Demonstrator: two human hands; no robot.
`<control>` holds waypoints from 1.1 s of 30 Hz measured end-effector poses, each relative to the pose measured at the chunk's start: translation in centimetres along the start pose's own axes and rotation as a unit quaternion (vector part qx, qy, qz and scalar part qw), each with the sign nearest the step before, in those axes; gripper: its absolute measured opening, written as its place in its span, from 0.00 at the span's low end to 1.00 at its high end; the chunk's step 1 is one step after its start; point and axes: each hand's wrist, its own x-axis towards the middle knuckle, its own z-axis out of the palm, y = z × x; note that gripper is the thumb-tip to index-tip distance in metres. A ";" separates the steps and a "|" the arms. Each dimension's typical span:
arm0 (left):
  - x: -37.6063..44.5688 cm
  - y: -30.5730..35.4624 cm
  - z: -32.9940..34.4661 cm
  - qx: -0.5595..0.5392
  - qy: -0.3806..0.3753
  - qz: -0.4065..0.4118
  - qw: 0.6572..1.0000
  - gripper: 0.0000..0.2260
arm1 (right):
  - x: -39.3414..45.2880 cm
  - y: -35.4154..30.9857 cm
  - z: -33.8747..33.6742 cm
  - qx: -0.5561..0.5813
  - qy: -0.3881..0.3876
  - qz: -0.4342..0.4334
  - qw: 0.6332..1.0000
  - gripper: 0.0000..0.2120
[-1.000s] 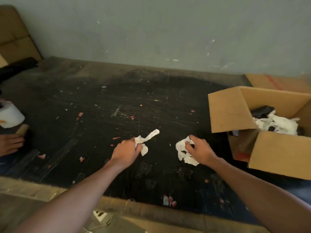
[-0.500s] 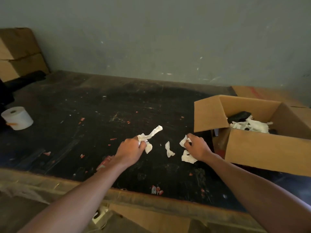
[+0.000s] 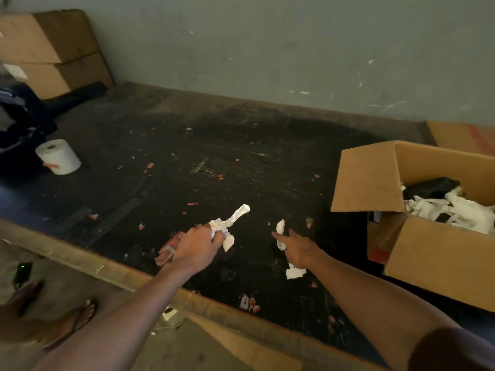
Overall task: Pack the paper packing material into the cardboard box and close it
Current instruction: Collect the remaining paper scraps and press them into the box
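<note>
- Head view looks down on a dark, scuffed table (image 3: 241, 162) that stands against a pale wall.
- Left hand (image 3: 197, 249) hovers over the table with its fingers curled round a crumpled white paper strip (image 3: 227, 226); one twisted end of the strip sticks out up and to the right, another end hangs below the hand.
- Right hand (image 3: 298, 250) is just to the right of it, fingers spread and pointing up-left, with a small paper scrap (image 3: 280, 227) at the fingertips; whether the fingers grip this scrap or only touch it cannot be told.
- Another white paper piece (image 3: 294, 273) shows just below the right hand; whether it lies on the table or hangs from the hand cannot be told.
- Open cardboard box (image 3: 439, 261) sits at the right edge of the table, flaps up, well to the right of both hands; inside it lie white crumpled paper (image 3: 460, 210) and a black object (image 3: 428, 187).
- White paper roll (image 3: 59, 156) stands upright at the far left of the table.
- Two stacked cardboard boxes (image 3: 53, 52) sit in the far left corner by the wall.
- Small red and white bits are scattered over the table top.
</note>
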 end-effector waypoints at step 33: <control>1.3 24.9 2.7 -0.080 -0.051 0.321 0.942 0.16 | -24.7 23.0 -12.8 0.230 0.476 0.222 0.820 0.22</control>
